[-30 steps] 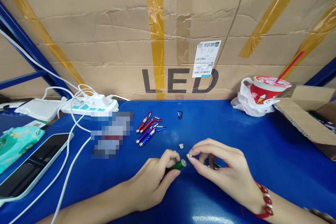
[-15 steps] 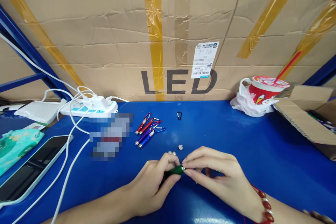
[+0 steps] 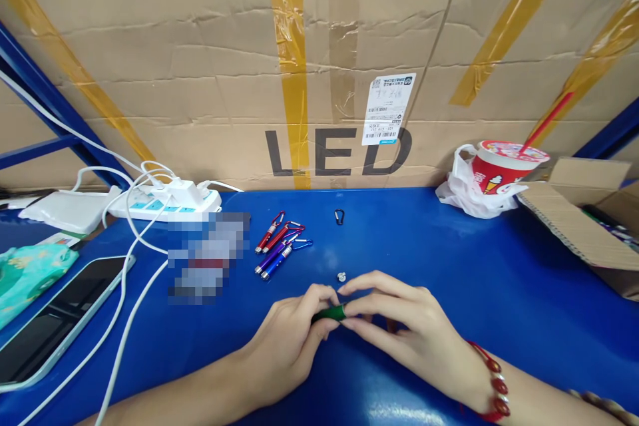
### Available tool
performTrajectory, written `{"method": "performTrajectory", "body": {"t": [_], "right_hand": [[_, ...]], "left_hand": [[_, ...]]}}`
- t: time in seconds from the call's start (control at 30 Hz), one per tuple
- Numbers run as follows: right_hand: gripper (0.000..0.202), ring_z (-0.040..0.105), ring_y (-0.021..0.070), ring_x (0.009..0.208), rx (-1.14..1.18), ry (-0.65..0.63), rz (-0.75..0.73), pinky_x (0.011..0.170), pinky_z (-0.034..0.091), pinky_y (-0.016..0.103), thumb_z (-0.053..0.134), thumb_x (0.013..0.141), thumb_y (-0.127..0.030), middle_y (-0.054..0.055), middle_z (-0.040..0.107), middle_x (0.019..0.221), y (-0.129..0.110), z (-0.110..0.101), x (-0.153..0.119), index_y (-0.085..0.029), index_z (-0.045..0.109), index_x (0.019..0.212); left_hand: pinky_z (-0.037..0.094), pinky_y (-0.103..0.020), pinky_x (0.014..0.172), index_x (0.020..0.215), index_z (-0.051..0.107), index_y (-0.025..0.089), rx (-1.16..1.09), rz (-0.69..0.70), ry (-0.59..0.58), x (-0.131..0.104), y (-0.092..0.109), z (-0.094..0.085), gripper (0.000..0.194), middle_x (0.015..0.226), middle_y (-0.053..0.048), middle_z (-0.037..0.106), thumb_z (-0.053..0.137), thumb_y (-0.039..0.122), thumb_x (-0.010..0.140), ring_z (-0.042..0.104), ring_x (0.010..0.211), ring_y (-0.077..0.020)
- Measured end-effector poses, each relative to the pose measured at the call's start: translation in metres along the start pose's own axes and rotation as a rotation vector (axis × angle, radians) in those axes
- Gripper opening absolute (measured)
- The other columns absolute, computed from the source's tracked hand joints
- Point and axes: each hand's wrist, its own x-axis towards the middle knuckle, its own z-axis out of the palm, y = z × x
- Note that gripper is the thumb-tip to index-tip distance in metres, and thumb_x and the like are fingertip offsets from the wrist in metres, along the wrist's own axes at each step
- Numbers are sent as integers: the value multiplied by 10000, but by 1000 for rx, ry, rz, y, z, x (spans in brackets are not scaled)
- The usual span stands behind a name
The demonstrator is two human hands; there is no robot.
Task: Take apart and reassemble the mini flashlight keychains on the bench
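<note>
Nearest me, the left hand (image 3: 294,333) grips a green tube (image 3: 329,313), holding it level above the desk (image 3: 429,246); the right hand (image 3: 414,319) brings its thumb and fingertips against the tube's right end, and I cannot tell whether they pinch a small part there. Those fingertips cover the end, so I can't judge whether the work on it is finished. Off to the left, a phone (image 3: 54,326) lies under a white cable (image 3: 122,319), both well apart from the hands. Just beyond the fingers, a small silver piece (image 3: 341,277) lies loose, fitted to nothing. Past it, a blue penlight (image 3: 277,263), a purple penlight (image 3: 271,257) and two red penlights (image 3: 268,237) look complete to me, clips attached; a black carabiner (image 3: 339,217) lies alone. Farther back stand a power strip (image 3: 150,210), a red cup (image 3: 502,170) and a large cardboard box (image 3: 210,86). I see nothing blocking either hand.
</note>
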Motion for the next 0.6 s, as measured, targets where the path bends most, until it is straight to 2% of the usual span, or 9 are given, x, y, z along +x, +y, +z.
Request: {"method": "performTrajectory", "body": {"t": [0.1, 0.2, 0.27, 0.4, 0.5, 0.6], "right_hand": [[184, 592, 77, 675, -17, 1, 115, 548, 493, 170, 564, 829, -265, 30, 599, 997, 2, 0, 1, -208, 562, 1005], [270, 567, 152, 941, -209, -104, 79, 786, 492, 279, 556, 832, -271, 53, 575, 1097, 5, 0, 4, -215, 551, 1096], [306, 509, 196, 1059, -341, -184, 3, 892, 435, 361, 538, 844, -280, 70, 548, 1171, 7, 2, 6, -216, 552, 1143], [362, 448, 237, 1132, -476, -258, -49, 923, 391, 428, 476, 875, -333, 102, 505, 1248, 13, 7, 9, -200, 525, 1208], [292, 439, 235, 1144, -487, -239, -52, 916, 383, 429, 465, 887, -298, 89, 500, 1256, 16, 9, 9, -232, 580, 1147], [206, 467, 222, 1108, -447, -177, -47, 896, 386, 409, 497, 874, -277, 68, 533, 1212, 16, 10, 9, -251, 660, 999]], "left_hand": [[360, -226, 614, 981, 328, 232, -62, -79, 157, 1, -3, 0, 109, 696, 43, 485, 280, 167, 908, 472, 608, -114], [381, -229, 650, 966, 326, 236, -113, -143, 296, 1, -4, 0, 80, 729, 36, 495, 289, 186, 916, 488, 657, -111], [393, -236, 672, 962, 334, 240, -126, -128, 308, 0, -4, 1, 73, 772, 26, 505, 315, 190, 913, 501, 705, -115], [411, -257, 697, 980, 342, 249, -120, -39, 263, -4, -5, 5, 116, 844, 7, 511, 356, 171, 896, 518, 791, -134], [417, -271, 727, 976, 345, 251, -121, -1, 254, -6, -8, 6, 136, 864, 3, 507, 360, 146, 890, 516, 803, -136], [416, -278, 748, 974, 348, 247, -118, 6, 253, -5, -9, 5, 135, 869, 0, 502, 358, 139, 893, 514, 812, -136]]}}
